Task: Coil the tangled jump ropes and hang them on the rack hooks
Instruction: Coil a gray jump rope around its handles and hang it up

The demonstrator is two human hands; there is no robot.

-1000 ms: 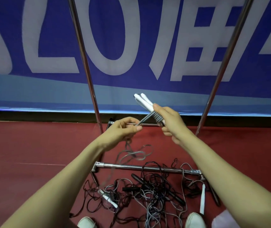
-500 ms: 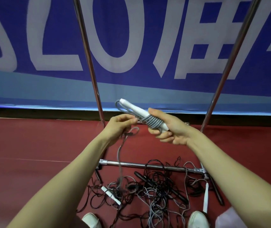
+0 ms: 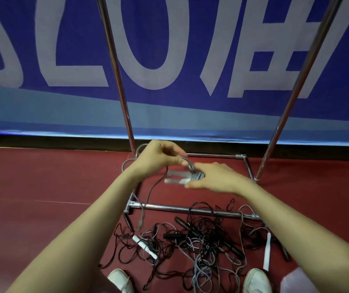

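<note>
Grey jump rope (image 3: 198, 176) held in mid-air before the rack (image 3: 190, 208) base bar, above the floor tangle (image 3: 201, 240). Right hand (image 3: 218, 178) reaches in from the right, back of hand up, thumb over and fingers under the paired white handles (image 3: 175, 178), clamping the cord wraps against them. Left hand (image 3: 161, 157) sits just above and to the left, fingers curled down, fingertips pinching a loop of cord. Loose tail hangs from there toward the red floor (image 3: 42, 187). Handles blurred.

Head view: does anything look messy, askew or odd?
Ropes lie knotted in a heap on the floor, some looped over the rack's bottom bar. The grey rope in the left hand and right hand trails a loose tail.
</note>
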